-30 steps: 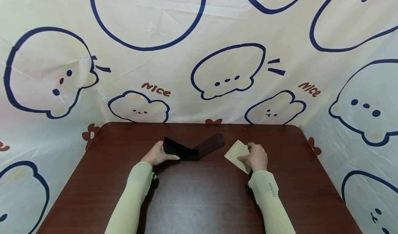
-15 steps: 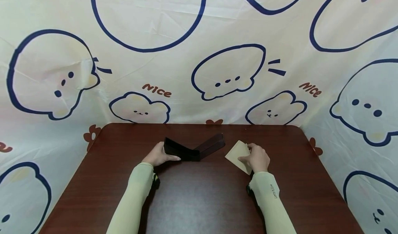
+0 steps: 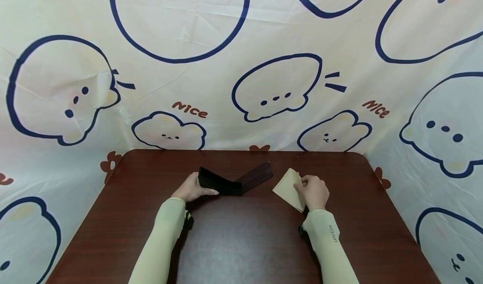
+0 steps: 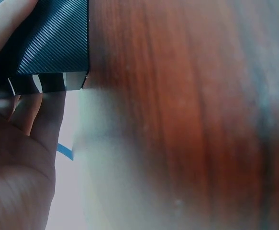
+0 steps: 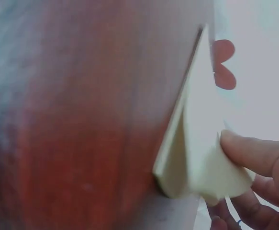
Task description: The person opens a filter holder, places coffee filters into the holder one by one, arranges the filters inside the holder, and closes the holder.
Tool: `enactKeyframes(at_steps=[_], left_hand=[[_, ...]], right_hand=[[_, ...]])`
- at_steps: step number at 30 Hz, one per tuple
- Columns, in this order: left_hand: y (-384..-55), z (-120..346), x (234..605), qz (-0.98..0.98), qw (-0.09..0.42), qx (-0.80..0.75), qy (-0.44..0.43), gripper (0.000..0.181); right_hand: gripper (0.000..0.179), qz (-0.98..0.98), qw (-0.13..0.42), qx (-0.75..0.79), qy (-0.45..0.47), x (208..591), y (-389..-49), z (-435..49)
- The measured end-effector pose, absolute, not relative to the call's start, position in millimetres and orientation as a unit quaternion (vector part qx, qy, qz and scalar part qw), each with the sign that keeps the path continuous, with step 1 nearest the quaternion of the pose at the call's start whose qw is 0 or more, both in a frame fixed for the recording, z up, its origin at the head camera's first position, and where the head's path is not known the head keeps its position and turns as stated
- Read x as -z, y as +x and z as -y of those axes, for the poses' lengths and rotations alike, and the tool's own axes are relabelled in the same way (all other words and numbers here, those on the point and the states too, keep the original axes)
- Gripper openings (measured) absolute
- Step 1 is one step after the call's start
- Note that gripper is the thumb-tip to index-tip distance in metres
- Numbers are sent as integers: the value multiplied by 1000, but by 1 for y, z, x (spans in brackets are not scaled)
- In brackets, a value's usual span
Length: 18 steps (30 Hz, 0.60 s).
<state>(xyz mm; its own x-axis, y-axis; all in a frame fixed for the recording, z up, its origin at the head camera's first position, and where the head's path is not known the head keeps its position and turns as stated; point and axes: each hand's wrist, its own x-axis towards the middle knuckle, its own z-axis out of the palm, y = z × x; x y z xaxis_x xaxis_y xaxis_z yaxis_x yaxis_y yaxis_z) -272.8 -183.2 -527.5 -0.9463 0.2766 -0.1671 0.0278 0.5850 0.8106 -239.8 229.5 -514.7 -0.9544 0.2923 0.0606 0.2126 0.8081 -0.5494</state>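
Note:
In the head view, my left hand (image 3: 192,187) grips a black case (image 3: 219,182) at its left end. The case stands with its dark see-through lid (image 3: 257,177) swung out to the right. The left wrist view has the thumb over the ribbed black face of the case (image 4: 53,40) and the fingers on its far side. On the right, my right hand (image 3: 315,192) pinches the right edge of a pale yellow folded sheet (image 3: 288,189). Its upper layer (image 5: 206,158) bends up from the layer below in the right wrist view.
Both things are over the far half of a brown wooden table (image 3: 241,242). Behind the table and along its sides hangs a pale curtain (image 3: 215,83) with cartoon outlines.
My right thumb has drawn back toward the sheet's right edge, and the upper layer there has risen. The left hand and the black case have stayed in place.

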Motion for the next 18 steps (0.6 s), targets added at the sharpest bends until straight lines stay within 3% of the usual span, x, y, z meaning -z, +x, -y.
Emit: enactKeyframes(at_steps=[6, 18], left_hand=[[-274, 183, 528, -880, 144, -445, 82, 41], [-274, 184, 529, -880, 141, -447, 82, 43]], right_hand=[[14, 942, 114, -296, -114, 511, -238, -230], [12, 922, 145, -346, -90, 503, -235, -226]])
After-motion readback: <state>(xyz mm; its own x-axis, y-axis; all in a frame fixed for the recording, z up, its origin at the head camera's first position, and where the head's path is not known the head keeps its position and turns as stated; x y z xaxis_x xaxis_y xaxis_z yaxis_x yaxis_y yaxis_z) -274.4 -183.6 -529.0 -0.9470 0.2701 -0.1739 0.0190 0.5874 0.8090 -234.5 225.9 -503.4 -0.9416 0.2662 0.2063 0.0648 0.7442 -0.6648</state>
